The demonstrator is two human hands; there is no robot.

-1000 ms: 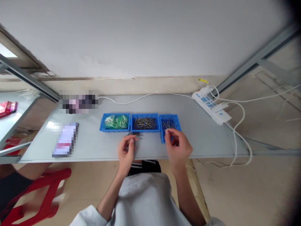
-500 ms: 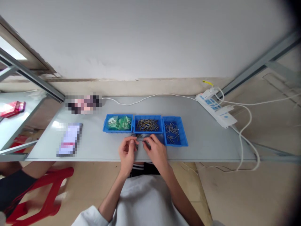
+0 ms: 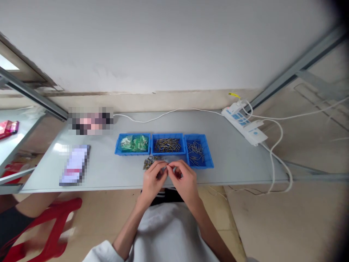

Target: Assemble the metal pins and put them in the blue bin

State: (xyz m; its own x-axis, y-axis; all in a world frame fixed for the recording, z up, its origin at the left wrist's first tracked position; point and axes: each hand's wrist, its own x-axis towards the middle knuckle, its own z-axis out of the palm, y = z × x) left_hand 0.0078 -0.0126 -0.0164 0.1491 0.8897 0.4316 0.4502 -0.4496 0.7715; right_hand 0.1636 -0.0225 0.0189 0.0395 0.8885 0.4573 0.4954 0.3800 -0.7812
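Note:
My left hand (image 3: 153, 179) and my right hand (image 3: 184, 178) meet over the near edge of the grey table (image 3: 234, 160), fingertips pinched together on a small metal part too tiny to name. Just beyond them a small pile of metal pins (image 3: 149, 161) lies loose on the table. Behind the pile stand three blue bins in a row: the left bin (image 3: 132, 143) with green and clear pieces, the middle bin (image 3: 167, 144) with dark and brass pins, the right bin (image 3: 198, 154) with grey metal pins.
A white power strip (image 3: 244, 123) with white cables lies at the table's far right. A blurred flat object (image 3: 74, 165) and another blurred item (image 3: 90, 120) lie at the left. A red stool (image 3: 51, 233) and another person's leg are at lower left.
My right hand left the right bin and came across to meet my left hand near the table's front edge. Both hands now pinch together in front of the pin pile.

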